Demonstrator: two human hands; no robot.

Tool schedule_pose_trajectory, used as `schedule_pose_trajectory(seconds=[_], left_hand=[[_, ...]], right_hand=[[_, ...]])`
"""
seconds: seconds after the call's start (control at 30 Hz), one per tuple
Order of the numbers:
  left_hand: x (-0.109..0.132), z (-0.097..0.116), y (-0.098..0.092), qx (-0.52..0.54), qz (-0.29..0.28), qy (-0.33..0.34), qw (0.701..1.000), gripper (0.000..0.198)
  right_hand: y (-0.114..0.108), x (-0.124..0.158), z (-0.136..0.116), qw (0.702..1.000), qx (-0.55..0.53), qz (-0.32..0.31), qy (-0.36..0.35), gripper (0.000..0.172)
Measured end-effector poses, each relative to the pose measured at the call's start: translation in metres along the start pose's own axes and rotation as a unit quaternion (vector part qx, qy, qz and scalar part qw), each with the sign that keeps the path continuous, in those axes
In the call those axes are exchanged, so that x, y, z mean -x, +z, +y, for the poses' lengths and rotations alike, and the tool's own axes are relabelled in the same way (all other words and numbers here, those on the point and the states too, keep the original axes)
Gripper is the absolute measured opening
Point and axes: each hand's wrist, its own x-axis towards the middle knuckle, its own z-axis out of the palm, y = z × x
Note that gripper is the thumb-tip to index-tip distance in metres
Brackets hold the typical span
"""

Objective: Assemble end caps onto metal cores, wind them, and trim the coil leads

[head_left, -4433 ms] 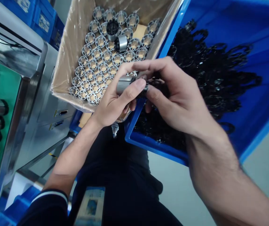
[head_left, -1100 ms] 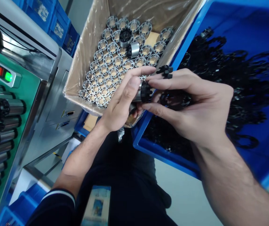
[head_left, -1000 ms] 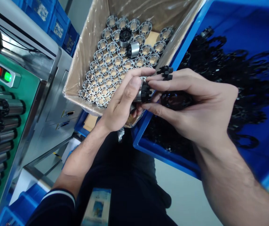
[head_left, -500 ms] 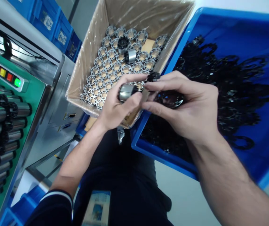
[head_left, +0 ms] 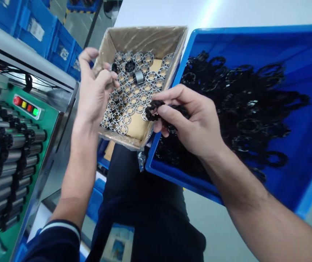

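Note:
My left hand [head_left: 94,82] is raised over the left rim of the cardboard box [head_left: 142,36], its fingers bent but apart, and no part shows between them. Beside its fingertips is a small black-topped part [head_left: 114,67], partly hidden. My right hand [head_left: 194,120] pinches a black plastic ring [head_left: 153,110] between thumb and fingers, over the box's right edge. More black pieces show under its fingers. Rows of silver ring-shaped metal cores [head_left: 130,109] stand in the box. On them lie a black-ended core [head_left: 139,77] on its side and another [head_left: 130,66] with its black end up.
A blue bin [head_left: 303,145] of tangled black plastic rings [head_left: 243,125] stands at the right. On the left, finished-looking metal cores [head_left: 16,145] lie in rows on a green machine bed [head_left: 49,109], near a button panel [head_left: 27,106]. Blue crates [head_left: 36,27] line the back left.
The metal core with a black end has left my left hand, which moved left and up, away from my right hand. My right hand moved slightly left, still holding black pieces. The view shifted.

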Motion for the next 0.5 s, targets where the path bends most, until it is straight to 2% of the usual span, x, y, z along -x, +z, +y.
schedule_pose_trajectory(seconds=[0.07, 0.1, 0.17, 0.23, 0.27, 0.33, 0.43, 0.5], left_hand=[[0.03, -0.007, 0.023, 0.071, 0.004, -0.047, 0.996, 0.042], [0.044, -0.013, 0.036, 0.079, 0.001, -0.065, 0.995, 0.04], [0.069, -0.025, 0.058, 0.063, -0.028, -0.11, 0.992, 0.066], [0.087, -0.033, 0.073, 0.048, -0.043, -0.121, 0.991, 0.096], [0.094, -0.036, 0.077, 0.044, -0.046, -0.114, 0.991, 0.105], [0.103, -0.039, 0.079, 0.046, -0.063, -0.111, 0.991, 0.107], [0.107, -0.041, 0.074, 0.06, -0.094, -0.117, 0.987, 0.09], [0.107, -0.043, 0.072, 0.064, -0.088, -0.101, 0.989, 0.084]], right_hand=[[0.002, 0.001, 0.0, 1.0, -0.014, 0.009, 0.007, 0.029], [0.003, 0.002, -0.001, 1.0, -0.012, 0.014, 0.011, 0.03], [0.006, 0.004, -0.001, 1.0, 0.016, 0.019, 0.01, 0.028], [0.008, 0.006, -0.003, 0.998, 0.064, 0.026, -0.007, 0.024], [0.009, 0.007, -0.003, 0.995, 0.089, 0.032, -0.016, 0.021], [0.012, 0.008, -0.003, 0.989, 0.136, 0.053, -0.031, 0.014], [0.014, 0.007, -0.002, 0.977, 0.19, 0.088, -0.045, 0.012], [0.015, 0.007, -0.002, 0.974, 0.201, 0.096, -0.047, 0.011]])
